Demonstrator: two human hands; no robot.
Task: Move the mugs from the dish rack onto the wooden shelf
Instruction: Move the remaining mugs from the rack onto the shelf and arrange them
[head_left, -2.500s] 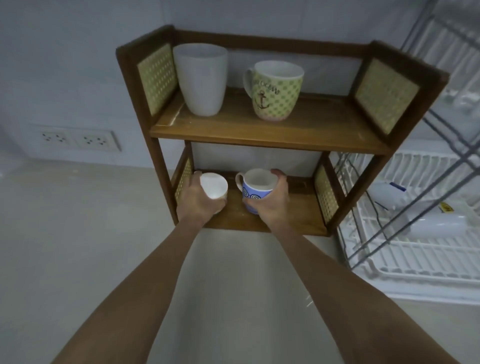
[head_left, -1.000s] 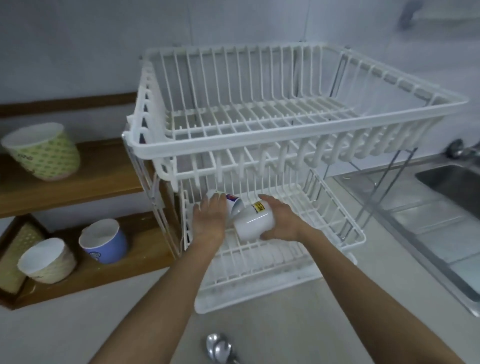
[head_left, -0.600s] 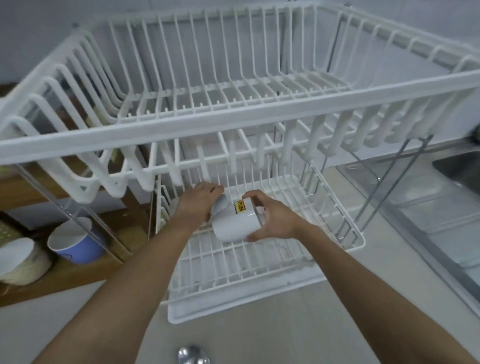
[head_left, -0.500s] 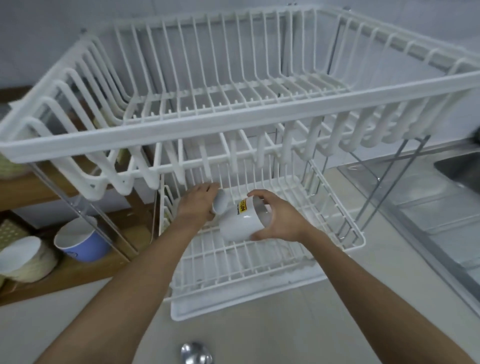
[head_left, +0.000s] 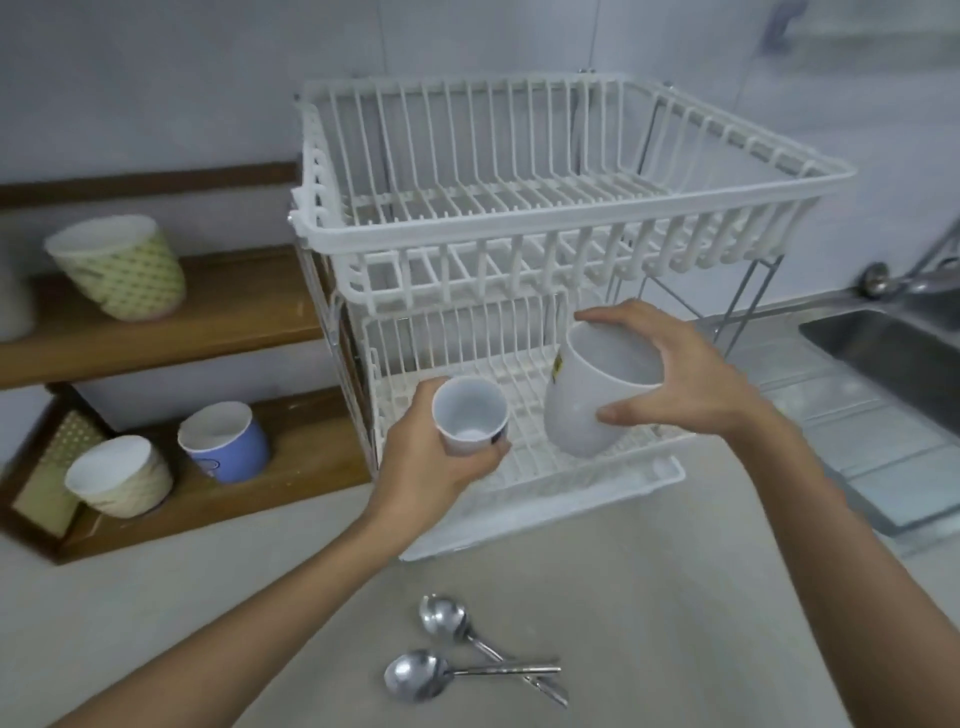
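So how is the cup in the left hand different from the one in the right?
The small cup in the left hand is narrower and straight-sided; the big mug in the right hand is wider and rounded. The small cup is gripped around its side, the big mug across its rim, tilted. Both are white inside, empty and lifted off the dish rack.

Two bare forearms — no sleeves, left hand (head_left: 431, 467), right hand (head_left: 691, 379)

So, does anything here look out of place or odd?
Only the two metal spoons: they lie crossed on the bare counter before the dish rack, in neither rack nor shelf. Nothing looks spilled or broken.
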